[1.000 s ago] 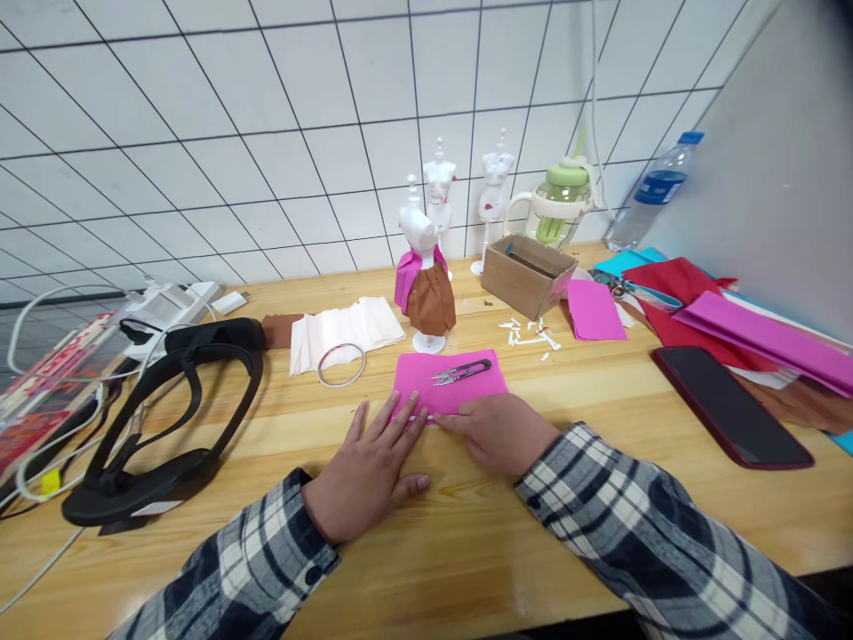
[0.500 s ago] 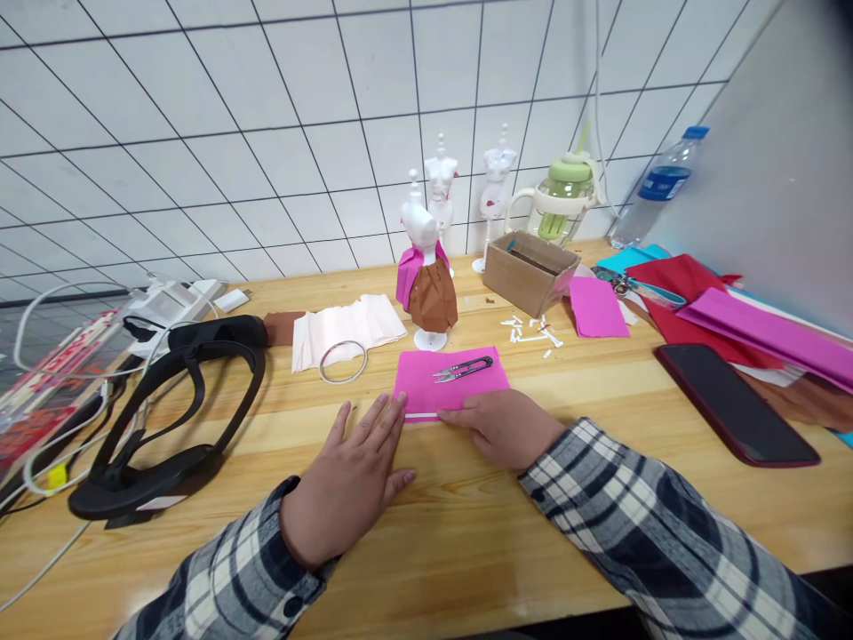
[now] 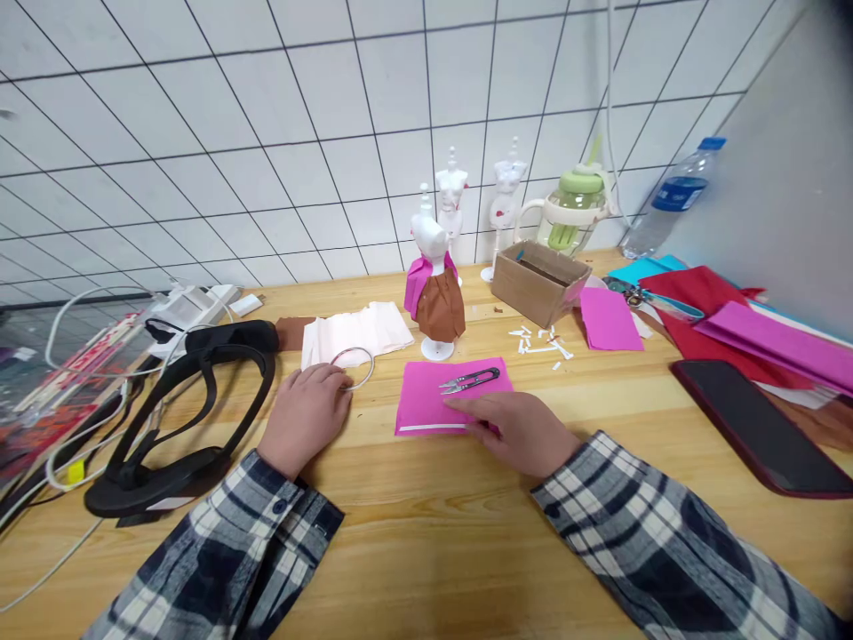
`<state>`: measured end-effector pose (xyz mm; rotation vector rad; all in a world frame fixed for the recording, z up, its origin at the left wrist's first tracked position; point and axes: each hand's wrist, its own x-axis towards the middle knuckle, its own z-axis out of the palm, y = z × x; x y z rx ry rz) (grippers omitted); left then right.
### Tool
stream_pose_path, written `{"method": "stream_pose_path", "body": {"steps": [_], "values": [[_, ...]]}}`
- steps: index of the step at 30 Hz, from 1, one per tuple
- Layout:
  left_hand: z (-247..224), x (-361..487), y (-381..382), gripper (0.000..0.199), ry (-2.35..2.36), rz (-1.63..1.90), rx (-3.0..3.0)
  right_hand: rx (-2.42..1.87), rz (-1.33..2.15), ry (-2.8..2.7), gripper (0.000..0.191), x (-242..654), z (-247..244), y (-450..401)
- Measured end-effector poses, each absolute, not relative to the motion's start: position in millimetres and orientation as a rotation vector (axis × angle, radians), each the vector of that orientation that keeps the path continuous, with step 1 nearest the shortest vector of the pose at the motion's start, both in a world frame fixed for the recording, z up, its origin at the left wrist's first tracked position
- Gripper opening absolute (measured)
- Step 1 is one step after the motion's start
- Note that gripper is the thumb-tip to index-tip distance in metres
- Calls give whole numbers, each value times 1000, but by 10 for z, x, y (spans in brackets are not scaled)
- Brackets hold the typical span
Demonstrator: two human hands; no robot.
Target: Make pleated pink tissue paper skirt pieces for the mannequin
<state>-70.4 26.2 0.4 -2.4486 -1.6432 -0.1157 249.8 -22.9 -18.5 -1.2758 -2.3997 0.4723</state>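
My left hand (image 3: 305, 418) is on the wood by a thin whitish ring (image 3: 370, 373), which looks like a narrow roll of tape. Its fingers are bent together over the ring's left edge, and their tips are partly hidden. A magenta rectangle of cloth or felt (image 3: 426, 400) lies flat in the middle, with a white strip (image 3: 433, 428) along its near edge. Thread snips (image 3: 470, 380) rest on top. My right hand (image 3: 523, 429) lies on the rectangle's right side, index finger stretched out just below the snips, other fingers curled under, gripping nothing visible.
Behind stands a small mannequin (image 3: 436, 240) in a brown skirt, with two bare ones further back. Pale pleated fabric (image 3: 360, 331) and a black headset frame (image 3: 200, 418) lie left. Rightward are a cardboard box (image 3: 539, 284), white scraps (image 3: 541, 342), a phone (image 3: 763, 427) and coloured cloth (image 3: 693, 307).
My left hand has left the magenta rectangle and moved left to the ring, its fingers drawn in. My right index finger has shifted up from the white strip toward the snips. The view tilted slightly.
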Motion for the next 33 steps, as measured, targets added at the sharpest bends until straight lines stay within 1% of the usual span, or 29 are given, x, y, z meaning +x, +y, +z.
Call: {"method": "stream_pose_path", "body": {"steps": [3, 5, 8, 10, 12, 14, 15, 17, 20, 25, 28, 30, 33], "values": [[12, -645, 255, 18, -1675, -85, -2463, -1257, 445, -2331, 41, 2514, -202, -218], [13, -589, 247, 19, -1691, -156, -2440, -1244, 429, -2300, 39, 2530, -180, -205], [12, -498, 201, 19, -1680, -440, -2425, -1250, 393, -2194, 35, 2539, -121, -196], [22, -418, 119, 14, -1579, -682, -2480, -1260, 380, -2110, 36, 2502, -81, -225], [37, -312, -10, 6, -1365, -854, -2614, -1215, 404, -2053, 46, 2412, -50, -296], [47, -187, -168, 7, -1189, -932, -2785, -1091, 480, -2024, 63, 2282, -29, -396], [48, -124, -247, 10, -1139, -958, -2872, -1016, 511, -2025, 67, 2214, -22, -448], [45, -14, -381, 12, -1089, -1019, -3007, -936, 591, -2011, 68, 2102, -17, -535], [43, 77, -483, 15, -1093, -1043, -3096, -919, 640, -1983, 62, 2037, -31, -589], [53, 73, -482, 33, -1012, -977, -3160, -940, 631, -1949, 55, 2079, -85, -534], [47, 75, -488, 37, -1066, -960, -3149, -994, 581, -1832, 51, 2087, -90, -511], [41, 90, -495, 32, -1143, -950, -3138, -979, 517, -1800, 39, 2086, -75, -507], [31, 116, -492, 23, -1183, -932, -3147, -957, 443, -1897, 18, 2091, -50, -504]]}}
